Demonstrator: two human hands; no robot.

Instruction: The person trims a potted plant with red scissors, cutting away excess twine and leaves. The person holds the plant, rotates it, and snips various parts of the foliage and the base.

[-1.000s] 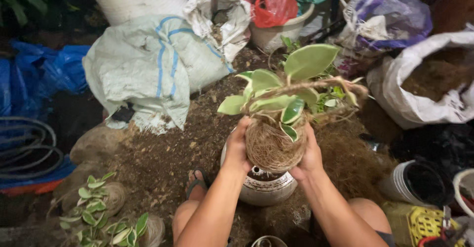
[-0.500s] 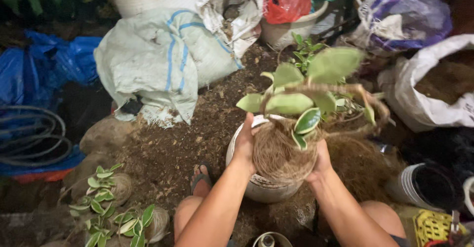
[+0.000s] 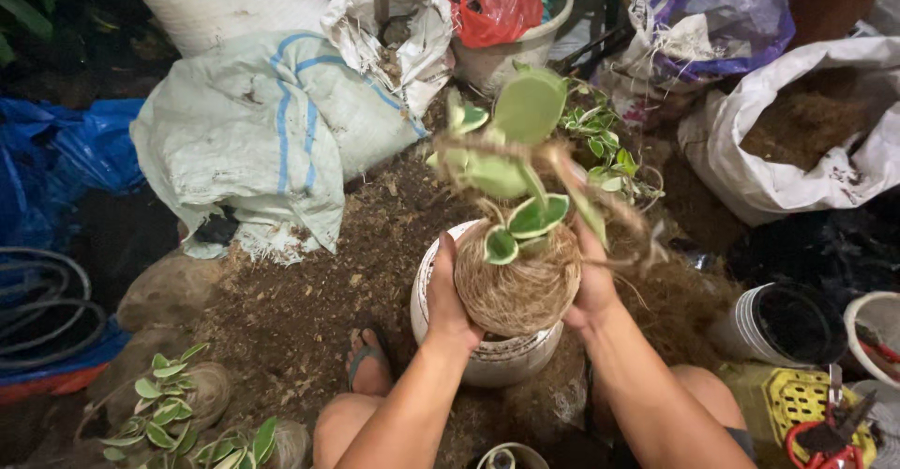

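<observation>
Both my hands cup a round ball of brown coconut fibre [image 3: 521, 286] that carries a small plant with thick green leaves [image 3: 511, 155]. My left hand [image 3: 448, 291] presses its left side, my right hand [image 3: 592, 286] its right side. The ball sits in the mouth of a white ceramic pot [image 3: 487, 357] standing on the soil. Long fibre strands trail off to the right. The pot's inside is hidden by the ball.
Loose soil [image 3: 309, 300] covers the ground. White sacks [image 3: 272, 122] lie behind; an open sack of brown fibre [image 3: 806, 132] sits right. A black-lined pot [image 3: 778, 324], yellow basket [image 3: 797, 403] and red-handled shears [image 3: 825, 436] are lower right. Other potted plants [image 3: 178, 399] stand lower left.
The fibre ball with its plant has come down from above the pot into the pot's mouth. The view has shifted slightly and the leaves are blurred.
</observation>
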